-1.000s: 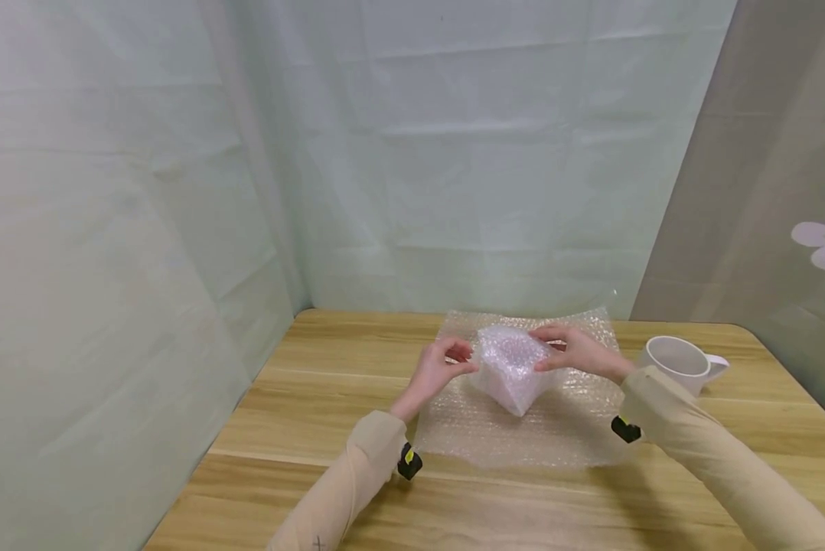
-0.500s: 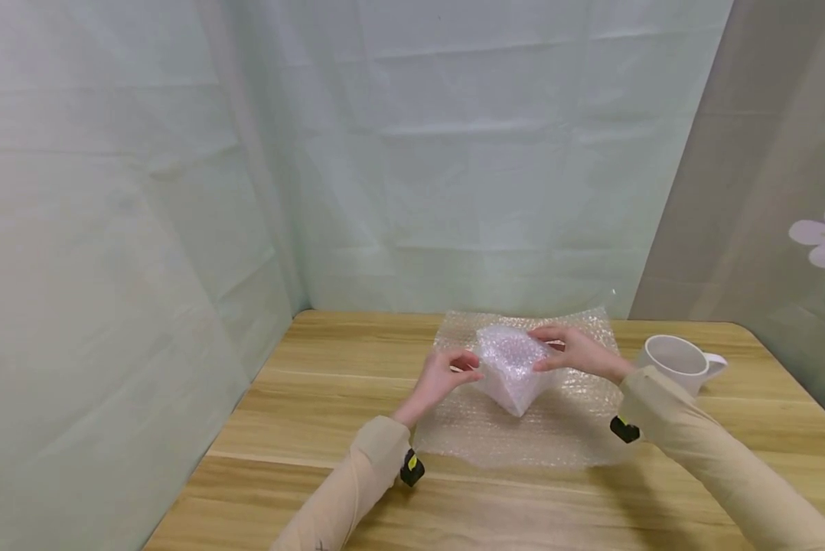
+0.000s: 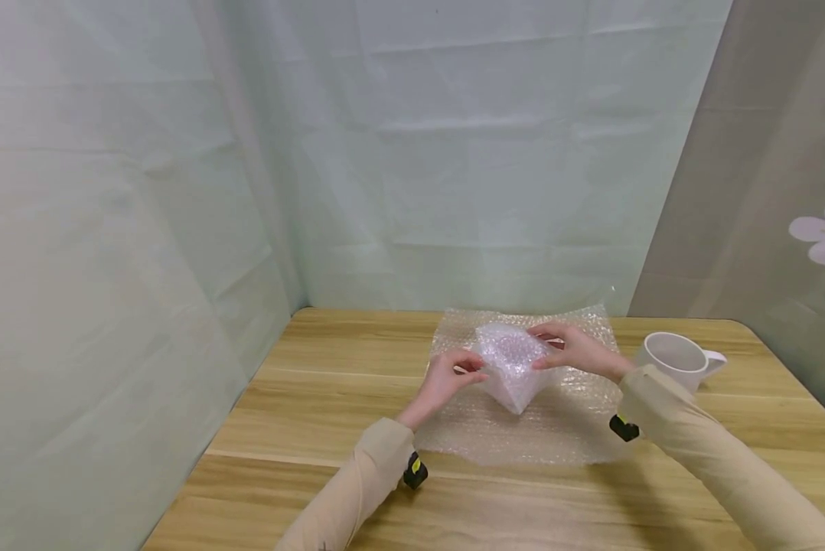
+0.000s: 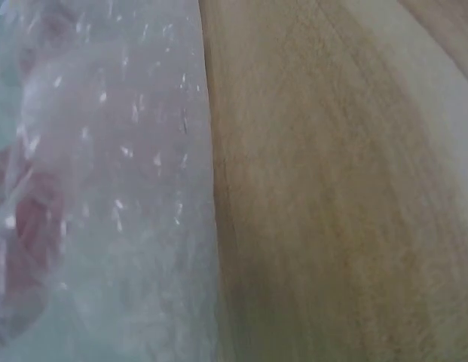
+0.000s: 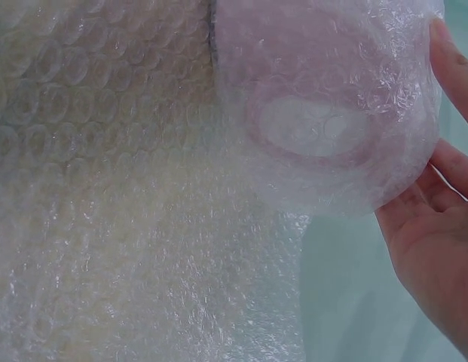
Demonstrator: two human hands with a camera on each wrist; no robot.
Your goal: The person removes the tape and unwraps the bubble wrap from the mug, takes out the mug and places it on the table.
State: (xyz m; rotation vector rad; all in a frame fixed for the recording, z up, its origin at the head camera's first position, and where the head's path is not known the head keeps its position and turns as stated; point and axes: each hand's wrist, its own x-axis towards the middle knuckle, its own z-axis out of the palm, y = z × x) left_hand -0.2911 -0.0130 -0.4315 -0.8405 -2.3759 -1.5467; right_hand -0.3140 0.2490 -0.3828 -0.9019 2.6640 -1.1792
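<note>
- Shifted since the frame one second earlier: the left hand (image 3: 451, 373), now nearer the white mug (image 3: 676, 353) and at the left flank of the wrapped bundle (image 3: 516, 371). The right hand and bundle keep nearly the same places relative to the mug.
- Bundle: left of the mug, between the two hands, above a flat bubble-wrap sheet (image 3: 509, 444).
- Right hand (image 3: 572, 352): thumb and fingers part and curve, gripping the bundle on its mug-facing side, presumably to steady it.
- Left hand: thumb and fingers bend toward each other on the side farther from the mug; whether the tips pinch any film cannot be told. Its position opposite the right hand suggests shared control of the wrapping.
- Mug: upright on the wooden table (image 3: 302, 428), handle turned away from the bundle; it appears placed aside from the handwork.
- Bundle, appearance: glossy, translucent, dimpled film tapers to a point toward the viewer. The right wrist view shows a pinkish form inside with a pale oval (image 5: 315, 126); its identity remains unclear.
</note>
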